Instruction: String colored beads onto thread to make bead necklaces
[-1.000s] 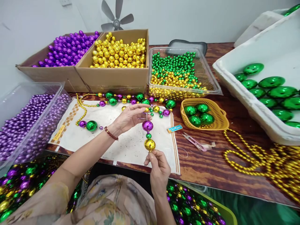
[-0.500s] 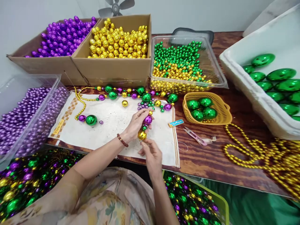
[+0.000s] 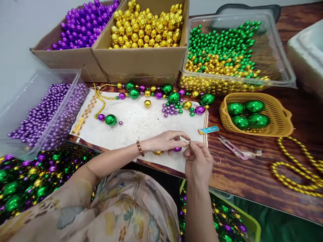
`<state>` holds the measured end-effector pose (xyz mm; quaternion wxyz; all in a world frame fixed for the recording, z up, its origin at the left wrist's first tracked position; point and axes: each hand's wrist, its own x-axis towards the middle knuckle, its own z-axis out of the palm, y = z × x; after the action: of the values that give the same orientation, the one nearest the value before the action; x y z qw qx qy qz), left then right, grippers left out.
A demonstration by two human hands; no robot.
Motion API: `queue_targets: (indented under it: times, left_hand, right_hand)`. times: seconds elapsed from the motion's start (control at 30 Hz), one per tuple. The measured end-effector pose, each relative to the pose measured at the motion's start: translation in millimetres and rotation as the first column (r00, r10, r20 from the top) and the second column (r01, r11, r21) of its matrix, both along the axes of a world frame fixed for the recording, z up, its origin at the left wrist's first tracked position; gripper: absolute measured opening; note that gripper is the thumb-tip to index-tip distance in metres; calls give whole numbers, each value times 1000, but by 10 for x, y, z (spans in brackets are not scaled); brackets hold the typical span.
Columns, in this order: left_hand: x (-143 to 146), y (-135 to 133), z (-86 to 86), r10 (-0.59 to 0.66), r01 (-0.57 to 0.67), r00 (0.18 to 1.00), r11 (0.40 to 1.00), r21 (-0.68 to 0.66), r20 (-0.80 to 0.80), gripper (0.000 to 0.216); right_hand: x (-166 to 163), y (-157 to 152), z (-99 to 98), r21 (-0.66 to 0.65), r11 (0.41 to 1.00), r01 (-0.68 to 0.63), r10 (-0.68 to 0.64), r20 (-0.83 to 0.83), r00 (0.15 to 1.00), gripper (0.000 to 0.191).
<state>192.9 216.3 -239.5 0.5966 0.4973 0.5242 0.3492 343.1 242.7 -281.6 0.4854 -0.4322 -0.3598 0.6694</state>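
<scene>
My left hand (image 3: 168, 141) is closed low over the white cloth (image 3: 141, 126), its thumb and forefinger reaching right. Beneath it, a short strand shows a purple bead (image 3: 177, 149) and a gold bead (image 3: 157, 153), partly covered by the fingers. My right hand (image 3: 199, 156) pinches something tiny at the left fingertips; thread or knot, I cannot tell. A longer string of green, gold and purple beads (image 3: 134, 93) lies along the cloth's far edge. Small loose lilac beads (image 3: 169, 110) and a single gold bead (image 3: 147, 103) rest nearer.
Cardboard boxes hold purple beads (image 3: 83, 25) and gold beads (image 3: 148, 28). Clear tubs hold lilac beads (image 3: 54, 111) and green and gold beads (image 3: 222, 47). Right of the cloth are a yellow basket (image 3: 280, 126), pink thread snips (image 3: 233, 148) and gold bead chains (image 3: 290, 171).
My right hand has gone from below the gold bead to the left fingertips, past the purple bead. The strand, upright before, now lies sideways under my left hand. The view has shifted.
</scene>
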Motion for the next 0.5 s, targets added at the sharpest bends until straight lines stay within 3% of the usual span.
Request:
queue_targets:
  times: [0.17, 0.23, 0.4, 0.5]
  left_hand:
    - [-203, 50, 72, -70, 78, 996, 984, -158, 54, 24]
    - [-265, 51, 78, -62, 81, 994, 971, -226, 92, 23]
    - [-305, 57, 46, -63, 110, 980, 961, -252, 187, 23]
    - [-329, 78, 86, -95, 129, 984, 965, -229, 153, 21]
  right_hand:
    - [172, 240, -13, -10, 960, 279, -279, -54, 959, 30]
    - [234, 294, -1, -41, 948, 314, -317, -98, 943, 33]
    - [85, 86, 24, -57, 997, -60, 56, -56, 997, 34]
    - [-22, -9, 48, 6, 998, -68, 68, -20, 997, 35]
